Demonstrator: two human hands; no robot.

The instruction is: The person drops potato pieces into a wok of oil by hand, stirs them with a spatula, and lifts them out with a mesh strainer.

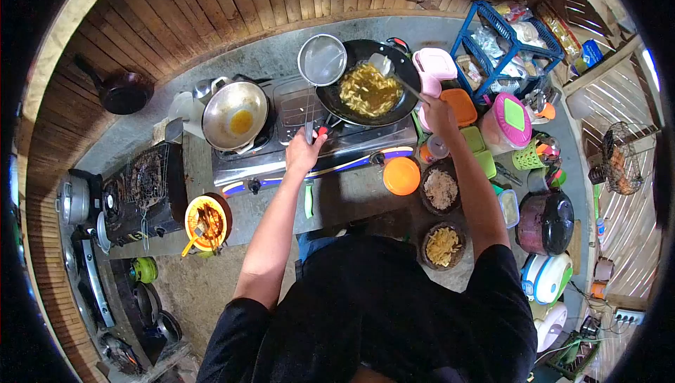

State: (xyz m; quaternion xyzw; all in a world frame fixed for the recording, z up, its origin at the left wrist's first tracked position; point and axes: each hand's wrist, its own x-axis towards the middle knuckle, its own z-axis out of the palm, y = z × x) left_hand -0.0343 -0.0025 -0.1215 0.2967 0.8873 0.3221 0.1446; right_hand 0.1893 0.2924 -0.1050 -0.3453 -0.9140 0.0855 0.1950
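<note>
My left hand [304, 151] is closed round the handle of a round mesh strainer [322, 60], whose bowl is raised at the left rim of a black wok [403, 111]. Pale yellow pieces [369, 90] lie in liquid in the wok. My right hand [439, 116] grips the handle of a metal spatula [382, 65], its blade inside the wok on the upper right side. The wok sits on the right burner of the stove [316, 157]. On the left burner is a metal pan [235, 115] with a little yellow liquid in it.
An orange bowl [206, 223] of red food stands at the left. Beside my right forearm are an orange lid [402, 176] and two mortar-like bowls [440, 187] [443, 246] with food. A blue rack [506, 53] and a pink-lidded tub [508, 122] are at the right.
</note>
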